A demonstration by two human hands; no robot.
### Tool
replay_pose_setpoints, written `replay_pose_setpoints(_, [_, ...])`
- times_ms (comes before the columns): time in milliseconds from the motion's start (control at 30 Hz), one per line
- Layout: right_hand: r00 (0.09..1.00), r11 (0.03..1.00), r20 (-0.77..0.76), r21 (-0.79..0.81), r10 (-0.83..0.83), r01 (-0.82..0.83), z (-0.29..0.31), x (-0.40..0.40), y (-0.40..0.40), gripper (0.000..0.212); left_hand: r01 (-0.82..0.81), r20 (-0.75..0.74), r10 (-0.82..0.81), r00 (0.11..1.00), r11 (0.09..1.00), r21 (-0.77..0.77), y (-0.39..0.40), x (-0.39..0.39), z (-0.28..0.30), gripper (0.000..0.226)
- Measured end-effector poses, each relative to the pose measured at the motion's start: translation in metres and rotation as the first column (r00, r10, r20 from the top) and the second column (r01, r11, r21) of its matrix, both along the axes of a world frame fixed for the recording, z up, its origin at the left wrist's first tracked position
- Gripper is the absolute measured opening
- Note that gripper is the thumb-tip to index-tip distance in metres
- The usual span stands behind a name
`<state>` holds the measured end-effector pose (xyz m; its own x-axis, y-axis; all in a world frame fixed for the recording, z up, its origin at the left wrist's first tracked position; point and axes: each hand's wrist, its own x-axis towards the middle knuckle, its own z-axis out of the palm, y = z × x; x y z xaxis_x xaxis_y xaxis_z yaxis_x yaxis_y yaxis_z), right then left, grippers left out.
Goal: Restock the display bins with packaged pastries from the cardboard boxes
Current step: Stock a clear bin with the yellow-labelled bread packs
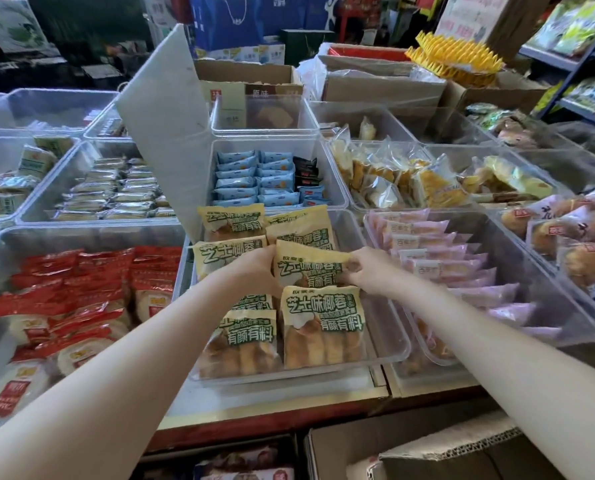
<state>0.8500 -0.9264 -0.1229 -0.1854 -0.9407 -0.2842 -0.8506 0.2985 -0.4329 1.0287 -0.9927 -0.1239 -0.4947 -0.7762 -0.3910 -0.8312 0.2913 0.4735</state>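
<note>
Both hands, left (254, 268) and right (365, 271), pinch one yellow pastry pack (308, 268) (seemingly mid-row) over the clear bin (389, 327); careless seating could topple neighbouring packs.

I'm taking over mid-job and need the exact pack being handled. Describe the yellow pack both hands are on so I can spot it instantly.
Find the clear bin of yellow pastry packs at centre, between the red packs and the pink packs. In its right-hand column, the held pack is second from the front. Unlike its neighbours, it is gripped by the left hand and right hand.
</note>
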Motion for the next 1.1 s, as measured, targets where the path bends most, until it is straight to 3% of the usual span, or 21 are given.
replay_pose_setpoints(100, [0.978,0.998,0.200,0.031,-0.060,0.055,0.002,-0.002,0.003,0.027,0.075,0.092,-0.068,0.993,0.994,-0.074,0.001,0.000,-0.003,0.071])
replay_pose_setpoints(200, [0.964,0.999,0.262,0.036,-0.038,0.029,0.009,-0.003,0.003,0.023,0.152,0.134,-0.133,0.982,0.978,-0.146,0.005,0.002,-0.009,0.076])
replay_pose_setpoints(400, [0.967,0.993,0.252,0.106,0.022,-0.050,0.023,-0.003,-0.001,0.024,0.222,0.138,-0.187,0.973,0.922,-0.316,0.010,-0.004,-0.033,0.073])
replay_pose_setpoints(533, [0.970,0.981,0.244,0.191,-0.003,-0.045,0.026,-0.001,-0.008,0.030,0.271,0.135,-0.238,0.962,0.896,-0.351,0.012,-0.002,-0.024,0.071])
replay_pose_setpoints(633, [0.988,0.985,0.152,0.171,0.014,-0.040,0.039,-0.005,-0.022,0.039,0.239,0.021,-0.239,0.971,0.956,-0.171,0.002,0.010,0.006,0.051])
replay_pose_setpoints(700, [0.993,0.995,0.110,-0.088,-0.033,0.042,0.051,-0.008,-0.037,0.033,0.179,-0.139,-0.198,0.970,0.974,-0.137,-0.009,0.019,0.032,0.028])
replay_pose_setpoints(767, [0.999,0.957,0.045,-0.289,0.018,-0.004,0.056,-0.002,-0.051,0.021,0.044,-0.316,-0.128,0.940,0.964,-0.262,-0.024,0.022,0.048,0.014])
replay_pose_setpoints(833, [0.988,0.962,-0.017,-0.228,0.151,-0.150,0.048,0.013,-0.065,0.026,-0.008,-0.306,-0.118,0.945,0.924,-0.382,-0.035,0.018,0.052,0.013])
replay_pose_setpoints(900, [0.971,0.973,-0.119,-0.082,0.207,-0.218,0.034,0.028,-0.075,0.041,0.105,-0.127,-0.171,0.977,0.907,-0.409,-0.040,0.010,0.045,0.020])
replay_pose_setpoints(967, [0.933,0.975,-0.300,-0.030,0.200,-0.219,0.022,0.035,-0.082,0.052,0.155,-0.054,-0.193,0.980,0.901,-0.405,-0.040,0.003,0.034,0.024])
replay_pose_setpoints(1033, [0.897,0.975,-0.396,-0.010,0.198,-0.220,0.015,0.032,-0.085,0.057,0.113,-0.159,-0.181,0.971,0.925,-0.363,-0.038,0.001,0.029,0.023])
replay_pose_setpoints(1100, [0.893,0.974,-0.399,0.007,0.209,-0.225,0.010,0.030,-0.086,0.059,0.168,-0.201,-0.225,0.953,0.948,-0.269,-0.034,0.001,0.024,0.027])
